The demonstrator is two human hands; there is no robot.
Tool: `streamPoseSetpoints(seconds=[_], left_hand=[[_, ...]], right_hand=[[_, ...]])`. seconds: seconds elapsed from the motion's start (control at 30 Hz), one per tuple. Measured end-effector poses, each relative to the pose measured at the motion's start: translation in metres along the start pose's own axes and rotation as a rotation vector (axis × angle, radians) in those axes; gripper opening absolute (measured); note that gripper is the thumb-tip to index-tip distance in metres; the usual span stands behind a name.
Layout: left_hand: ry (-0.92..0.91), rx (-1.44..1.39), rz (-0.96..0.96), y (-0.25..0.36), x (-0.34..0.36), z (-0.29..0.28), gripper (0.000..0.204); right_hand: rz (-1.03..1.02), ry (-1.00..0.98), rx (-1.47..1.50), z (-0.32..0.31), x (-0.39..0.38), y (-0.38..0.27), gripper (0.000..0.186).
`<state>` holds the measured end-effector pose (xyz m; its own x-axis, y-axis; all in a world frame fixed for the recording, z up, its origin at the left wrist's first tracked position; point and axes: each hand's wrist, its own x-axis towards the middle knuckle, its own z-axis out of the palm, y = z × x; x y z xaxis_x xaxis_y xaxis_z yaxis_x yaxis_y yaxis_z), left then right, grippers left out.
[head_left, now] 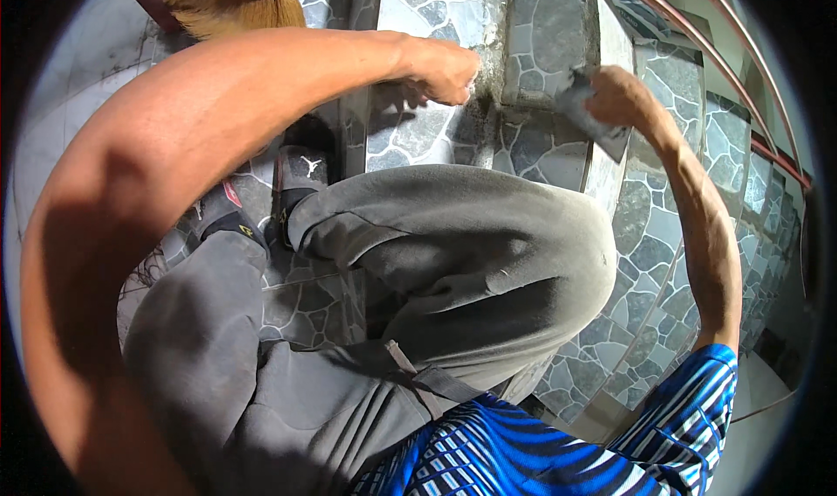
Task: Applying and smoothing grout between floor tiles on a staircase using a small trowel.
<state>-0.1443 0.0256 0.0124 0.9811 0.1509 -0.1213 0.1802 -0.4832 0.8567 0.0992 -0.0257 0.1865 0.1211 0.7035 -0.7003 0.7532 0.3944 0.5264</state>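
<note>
Above the stone-patterned stair tiles, my left hand is closed, its fingers curled down near a rough, cement-smeared joint. Whatever it may hold is hidden under the fingers. To the right, my right hand grips a thin, flat grey plate with an angular corner, perhaps a scraper or a trowel blade; no handle shows. The plate is tilted over the pale edge of a step.
A straw broom head lies at the upper left, beyond my left forearm. Reddish metal rails run along the upper right. More tiled steps descend to the right. My bent knees and dark shoes occupy the middle.
</note>
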Motion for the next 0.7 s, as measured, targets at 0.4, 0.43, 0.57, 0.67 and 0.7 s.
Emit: streamPoseSetpoints(seconds=[0.4,0.43,0.57,0.67,0.7], left_hand=[[0.001,0.121,0.04,0.005,0.007,0.01,0.028],[-0.001,0.122,0.032,0.009,0.006,0.007,0.028],[-0.117,0.061,0.002,0.015,0.002,0.001,0.026],[-0.131,0.011,-0.114,0.022,0.003,-0.004,0.024],[-0.13,0.012,-0.118,0.022,0.002,-0.004,0.024]], right_hand=[[-0.005,0.196,0.036,-0.091,0.006,0.048,0.032],[-0.078,0.076,-0.072,-0.081,0.021,0.039,0.031],[-0.045,-0.03,-0.004,-0.047,0.032,-0.006,0.03],[-0.033,-0.01,0.007,-0.059,0.038,0.011,0.03],[-0.096,-0.1,-0.009,-0.044,0.041,0.005,0.03]])
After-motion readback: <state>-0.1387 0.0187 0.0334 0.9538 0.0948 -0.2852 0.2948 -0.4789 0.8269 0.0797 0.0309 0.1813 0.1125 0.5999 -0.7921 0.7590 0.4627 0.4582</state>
